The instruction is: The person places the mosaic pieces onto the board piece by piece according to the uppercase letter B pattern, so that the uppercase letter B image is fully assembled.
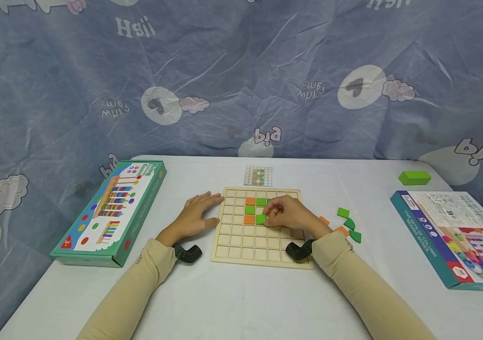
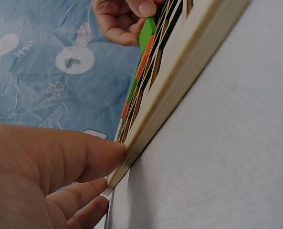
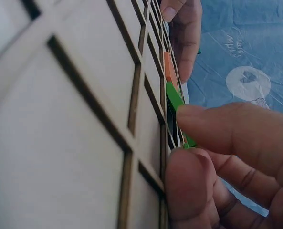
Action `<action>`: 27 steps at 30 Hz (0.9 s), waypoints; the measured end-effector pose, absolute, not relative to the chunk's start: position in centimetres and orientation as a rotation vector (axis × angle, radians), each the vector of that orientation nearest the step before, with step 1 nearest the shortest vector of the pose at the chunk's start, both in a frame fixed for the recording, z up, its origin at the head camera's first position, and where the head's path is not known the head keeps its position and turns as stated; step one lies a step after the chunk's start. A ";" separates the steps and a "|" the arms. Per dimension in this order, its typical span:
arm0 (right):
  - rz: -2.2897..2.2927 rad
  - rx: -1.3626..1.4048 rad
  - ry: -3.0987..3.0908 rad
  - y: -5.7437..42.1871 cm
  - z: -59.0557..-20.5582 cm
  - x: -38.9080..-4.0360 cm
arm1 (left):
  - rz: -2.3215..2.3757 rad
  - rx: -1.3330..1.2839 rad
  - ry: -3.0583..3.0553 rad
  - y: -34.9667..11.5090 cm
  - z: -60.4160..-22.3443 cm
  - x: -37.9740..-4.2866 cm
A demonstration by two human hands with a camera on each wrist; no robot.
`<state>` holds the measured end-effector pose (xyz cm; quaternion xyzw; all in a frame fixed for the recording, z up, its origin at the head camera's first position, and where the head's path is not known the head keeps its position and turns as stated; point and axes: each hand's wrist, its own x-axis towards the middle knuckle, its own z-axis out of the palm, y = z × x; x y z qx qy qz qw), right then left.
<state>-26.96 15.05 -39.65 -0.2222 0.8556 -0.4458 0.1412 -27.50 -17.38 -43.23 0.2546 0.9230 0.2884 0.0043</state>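
A wooden grid board (image 1: 235, 242) lies flat in the middle of the white table. My left hand (image 1: 194, 213) is at its left side, fingers extended, with thumb and fingertips at the board's edge (image 2: 167, 90) in the left wrist view. Over the board, my right hand (image 1: 289, 212) pinches a green square tile (image 1: 260, 219) between thumb and finger. That tile stands tilted at its cell in the right wrist view, beside an orange tile (image 3: 169, 67). Set in the grid nearby are an upper orange tile (image 1: 250, 201), a green tile (image 1: 250, 210) and another green tile (image 1: 261, 202).
Behind the board lies a printed pattern card (image 1: 258, 176). Several loose green and orange tiles (image 1: 343, 212) are scattered right of the board, near the right forearm. A green game box (image 1: 109, 212) lies at left, a teal-edged box (image 1: 458, 241) at right, with a green block (image 1: 414, 178) behind it.
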 end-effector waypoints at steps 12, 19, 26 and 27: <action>-1.211 -0.688 2.517 14.9 -39.4 -26.8 | 0.903 0.790 2.890 -17.4 -43.3 -27.5; -1.324 -0.666 2.392 15.5 -39.2 -26.7 | 0.907 0.793 2.884 -17.4 -43.4 -27.6; -1.424 -0.597 2.234 17.2 -38.9 -26.5 | 0.900 0.786 2.881 -17.4 -43.5 -27.8; -1.436 -0.587 2.218 17.5 -38.9 -26.5 | 0.902 0.786 2.881 -17.4 -43.6 -27.8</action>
